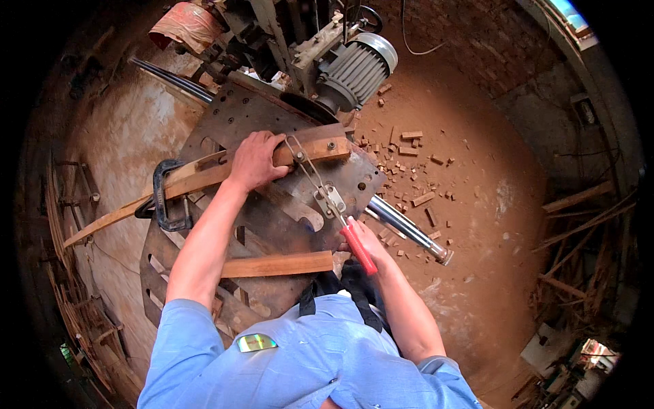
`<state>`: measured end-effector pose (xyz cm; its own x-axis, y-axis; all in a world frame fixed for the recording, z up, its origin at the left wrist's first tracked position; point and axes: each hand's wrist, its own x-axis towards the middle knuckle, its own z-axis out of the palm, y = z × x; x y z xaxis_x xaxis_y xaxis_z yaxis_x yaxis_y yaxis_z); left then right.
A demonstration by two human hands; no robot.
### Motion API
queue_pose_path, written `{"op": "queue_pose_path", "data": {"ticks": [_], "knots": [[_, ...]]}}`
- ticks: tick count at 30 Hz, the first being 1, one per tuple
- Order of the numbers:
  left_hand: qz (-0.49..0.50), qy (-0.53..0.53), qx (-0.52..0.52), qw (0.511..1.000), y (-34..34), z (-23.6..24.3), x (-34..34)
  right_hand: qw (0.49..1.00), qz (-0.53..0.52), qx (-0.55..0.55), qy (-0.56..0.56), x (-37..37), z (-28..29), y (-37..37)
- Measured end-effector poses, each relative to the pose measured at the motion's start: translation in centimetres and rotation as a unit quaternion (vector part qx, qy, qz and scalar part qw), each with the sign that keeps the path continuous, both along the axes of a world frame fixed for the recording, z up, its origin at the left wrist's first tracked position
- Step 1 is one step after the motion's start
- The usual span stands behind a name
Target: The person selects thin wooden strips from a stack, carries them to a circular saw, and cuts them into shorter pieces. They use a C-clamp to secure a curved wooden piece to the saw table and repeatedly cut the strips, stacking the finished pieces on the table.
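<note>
My left hand point(256, 162) rests over a long curved piece of wood point(197, 180), its fingers on the far side and its thumb on the near side. Beside that hand, a toggle clamp point(330, 199) with a long metal loop reaches across the wood's right end. Its red handle point(359, 249) lies against the palm of my right hand point(366, 240), whose fingers are partly hidden behind it. A black C-clamp point(163, 196) sits round the wood to the left. Nearer to me, a second wooden piece point(278, 265) lies on the slotted metal plate point(204, 240).
A grey motor point(357, 71) and machine frame stand beyond the plate. Shiny round bars point(410, 229) stick out on both sides. Wood offcuts point(411, 151) lie scattered over the dusty floor at right. Timber strips point(82, 320) are stacked at far left, and a reddish bucket point(185, 28) hangs top left.
</note>
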<state>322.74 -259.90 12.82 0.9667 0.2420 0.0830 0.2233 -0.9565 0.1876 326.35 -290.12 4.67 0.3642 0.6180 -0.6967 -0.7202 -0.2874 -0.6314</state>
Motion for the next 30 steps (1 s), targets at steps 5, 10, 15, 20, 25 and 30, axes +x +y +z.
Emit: {"op": "queue_pose_path", "data": {"ticks": [5,10,15,20,25,30], "knots": [[-0.026,0.019,-0.068,0.997,2.3,-0.5,0.7,0.999,0.012,-0.051,0.006,0.2,1.6,-0.3],[0.061,0.114,-0.198,0.972,3.3,0.4,2.4,0.997,0.032,-0.071,0.009,0.4,2.8,-0.2],[0.020,0.041,-0.188,0.981,3.8,0.6,2.4,0.996,0.068,-0.038,0.035,1.0,4.4,-0.2],[-0.028,-0.062,-0.177,0.982,4.3,1.1,2.3,0.996,0.047,-0.072,0.010,0.7,4.2,-0.2],[0.015,-0.155,-0.207,0.966,3.4,5.4,2.6,0.994,0.043,-0.093,0.026,0.9,5.3,0.2],[0.099,-0.172,-0.314,0.928,4.0,10.1,-3.0,0.998,0.060,-0.031,0.009,1.0,-1.9,-1.9]]}}
